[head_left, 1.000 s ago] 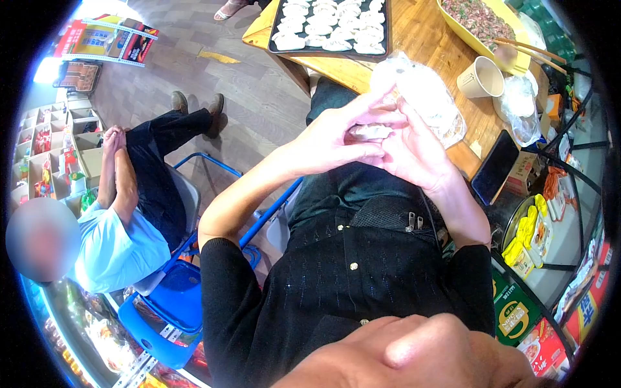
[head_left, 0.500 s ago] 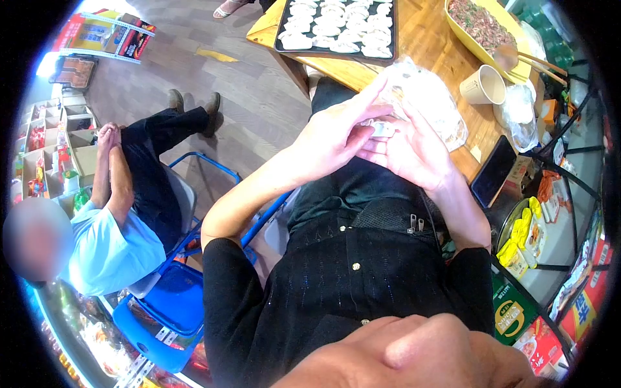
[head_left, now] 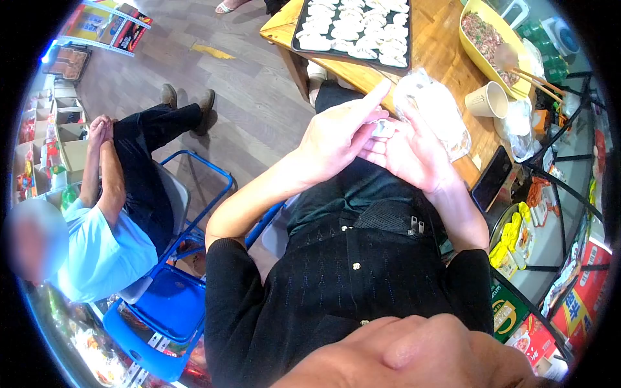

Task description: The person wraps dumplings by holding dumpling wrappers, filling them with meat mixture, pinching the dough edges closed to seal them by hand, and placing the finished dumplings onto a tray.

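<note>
My left hand (head_left: 333,139) and my right hand (head_left: 417,152) meet in front of my lap, beside the table's edge. Between them is a small white dumpling (head_left: 383,129), its dough pinched by the fingers of both hands; most of it is hidden. On the wooden table (head_left: 430,35), a black tray (head_left: 352,54) bears rows of white dumplings. Just past my right hand lies a clear plastic bag (head_left: 440,107) with something pale in it. A yellow basin (head_left: 467,46) of minced filling (head_left: 482,39) stands farther right, with chopsticks (head_left: 540,83) resting across it.
A paper cup (head_left: 486,100), another plastic bag (head_left: 515,129) and a black phone (head_left: 493,178) are along the table's right side. Packaged goods fill a rack at the far right. To the left, a person in a light blue shirt (head_left: 107,242) sits near a blue folding chair (head_left: 165,307).
The view has shifted slightly, so the tray and table appear farther right. My hands remain together around the dumpling, with small finger movements. The seated person's hands stay clasped.
</note>
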Demonstrator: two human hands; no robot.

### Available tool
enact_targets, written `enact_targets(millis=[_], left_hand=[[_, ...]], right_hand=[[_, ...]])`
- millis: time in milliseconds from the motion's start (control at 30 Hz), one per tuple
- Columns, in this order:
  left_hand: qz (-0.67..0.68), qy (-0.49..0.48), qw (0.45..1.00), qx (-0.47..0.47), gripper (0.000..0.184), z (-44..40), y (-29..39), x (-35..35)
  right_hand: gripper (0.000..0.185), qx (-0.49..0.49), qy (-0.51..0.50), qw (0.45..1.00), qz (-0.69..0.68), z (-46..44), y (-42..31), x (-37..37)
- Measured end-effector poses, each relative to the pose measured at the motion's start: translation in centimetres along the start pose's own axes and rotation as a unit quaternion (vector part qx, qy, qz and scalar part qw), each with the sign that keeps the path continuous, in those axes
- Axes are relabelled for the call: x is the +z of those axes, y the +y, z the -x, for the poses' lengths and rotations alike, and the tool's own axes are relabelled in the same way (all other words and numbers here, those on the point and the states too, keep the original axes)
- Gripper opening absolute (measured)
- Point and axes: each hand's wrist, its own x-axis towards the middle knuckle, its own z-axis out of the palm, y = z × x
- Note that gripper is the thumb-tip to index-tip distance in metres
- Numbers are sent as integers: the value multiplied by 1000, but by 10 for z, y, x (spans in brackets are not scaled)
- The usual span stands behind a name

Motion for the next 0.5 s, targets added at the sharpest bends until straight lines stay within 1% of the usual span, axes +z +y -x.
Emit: enact_targets(millis=[100,167,200,233,267,367,433,467,500], left_hand=[[13,-2,1000,6,70,3,-7,-4],[30,-7,1000,4,72,6,-8,-9],[112,-23,992,-52,74,6,-2,-13],[193,-39,975,-107,77,5,0,-17],[192,-39,975,-105,77,5,-1,-19],[215,-41,972,-88,81,5,-2,-21],[241,-22,962,-128,82,4,2,-20],[240,-21,962,-127,82,2,2,-19],[169,19,982,-84,82,1,0,-16]], right_hand=[[71,3,18,1000,17,-4,2,11],[69,-1,67,997,33,-5,4,17],[69,-3,66,997,35,-6,3,16],[68,-3,45,998,33,-7,3,12],[68,-1,23,999,30,-8,4,11],[67,-18,28,998,46,-9,7,22],[67,-31,18,998,49,-11,10,24],[66,-43,11,998,48,-11,11,25],[66,-44,9,998,50,-12,13,27]])
